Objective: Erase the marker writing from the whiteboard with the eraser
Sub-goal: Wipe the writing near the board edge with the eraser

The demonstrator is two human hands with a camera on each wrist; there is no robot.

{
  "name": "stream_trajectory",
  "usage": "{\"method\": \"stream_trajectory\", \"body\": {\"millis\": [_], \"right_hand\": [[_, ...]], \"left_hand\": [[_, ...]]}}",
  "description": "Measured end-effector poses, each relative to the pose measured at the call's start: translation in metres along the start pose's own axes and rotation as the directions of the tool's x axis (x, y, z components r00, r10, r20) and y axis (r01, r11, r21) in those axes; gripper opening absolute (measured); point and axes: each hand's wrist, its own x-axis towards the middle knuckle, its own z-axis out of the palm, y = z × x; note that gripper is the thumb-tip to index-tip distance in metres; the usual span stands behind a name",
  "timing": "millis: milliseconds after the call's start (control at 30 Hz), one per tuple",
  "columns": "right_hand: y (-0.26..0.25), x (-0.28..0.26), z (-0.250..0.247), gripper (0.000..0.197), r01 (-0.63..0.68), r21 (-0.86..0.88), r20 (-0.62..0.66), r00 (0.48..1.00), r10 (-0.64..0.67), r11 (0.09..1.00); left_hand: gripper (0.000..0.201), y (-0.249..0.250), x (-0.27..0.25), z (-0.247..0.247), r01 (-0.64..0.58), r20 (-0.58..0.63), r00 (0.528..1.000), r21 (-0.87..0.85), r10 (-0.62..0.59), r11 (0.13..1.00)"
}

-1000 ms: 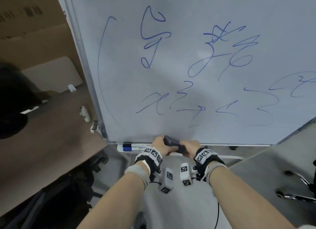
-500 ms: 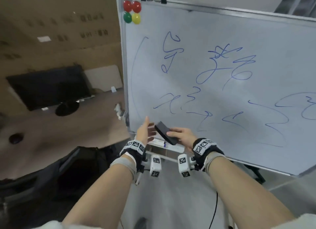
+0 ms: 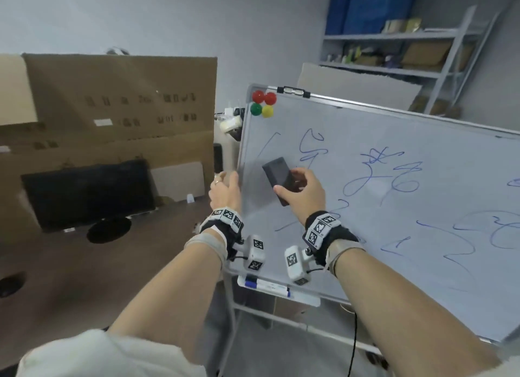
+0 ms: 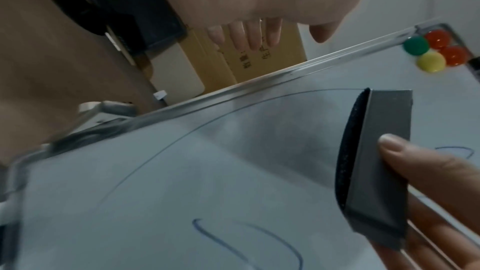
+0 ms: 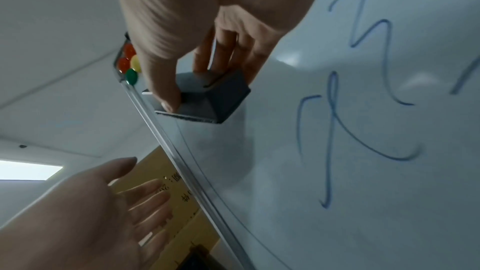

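Note:
The whiteboard stands on a frame at the right and carries several blue marker scribbles. My right hand grips a dark grey block eraser by its lower end, up near the board's upper left, close to a long curved blue line. In the left wrist view the eraser has its dark felt face turned to the board, held slightly off it. The right wrist view has the eraser pinched between thumb and fingers. My left hand hovers open beside the board's left edge, holding nothing.
Red, green and yellow magnets sit at the board's top left corner. A blue marker lies in the tray below. A black monitor stands on the brown desk at left, before large cardboard. Shelving stands behind.
My right hand lifted the eraser from the tray up to the board's upper left. My left hand let go of it and opened beside the board's edge. The head view tilted upward.

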Motion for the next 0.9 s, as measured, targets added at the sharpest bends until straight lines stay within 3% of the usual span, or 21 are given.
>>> {"method": "stream_trajectory", "body": {"millis": [167, 233, 333, 433, 567, 633, 767, 833, 900], "right_hand": [[-0.032, 0.033, -0.002, 0.048, 0.147, -0.193, -0.200, 0.962, -0.186, 0.970], [-0.038, 0.043, 0.000, 0.052, 0.155, -0.263, -0.249, 0.943, -0.222, 0.952], [-0.043, 0.055, 0.012, 0.058, 0.175, -0.380, -0.283, 0.913, -0.294, 0.908], [-0.037, 0.058, 0.031, 0.059, 0.247, -0.463, -0.213, 0.901, -0.378, 0.851], [-0.015, 0.041, 0.050, 0.060, 0.379, -0.574, 0.012, 0.890, -0.456, 0.726], [-0.019, 0.044, 0.043, 0.060, 0.369, -0.596, -0.008, 0.886, -0.464, 0.713], [-0.042, 0.069, 0.018, 0.061, 0.231, -0.562, -0.276, 0.853, -0.443, 0.794], [-0.042, 0.068, 0.021, 0.062, 0.236, -0.572, -0.257, 0.858, -0.444, 0.786], [-0.030, 0.054, 0.037, 0.062, 0.309, -0.613, -0.101, 0.882, -0.460, 0.728]], "left_hand": [[0.053, 0.025, 0.027, 0.017, 0.006, 0.230, 0.973, -0.096, 0.017, 0.995], [0.057, 0.024, 0.037, 0.021, 0.034, 0.248, 0.969, -0.115, -0.004, 0.993], [0.058, 0.012, 0.051, 0.023, -0.017, 0.279, 0.959, -0.106, 0.046, 0.994], [0.056, -0.003, 0.067, 0.029, -0.066, 0.309, 0.944, -0.172, 0.117, 0.983], [0.048, -0.010, 0.079, 0.035, -0.060, 0.345, 0.930, -0.206, 0.130, 0.977], [0.043, -0.010, 0.079, 0.034, -0.077, 0.353, 0.924, -0.199, 0.145, 0.977], [0.044, -0.012, 0.079, 0.035, -0.081, 0.369, 0.918, -0.179, 0.143, 0.980], [0.047, -0.011, 0.078, 0.032, -0.069, 0.372, 0.918, -0.189, 0.137, 0.979], [0.049, -0.014, 0.079, 0.030, -0.070, 0.363, 0.921, -0.200, 0.140, 0.977]]}}
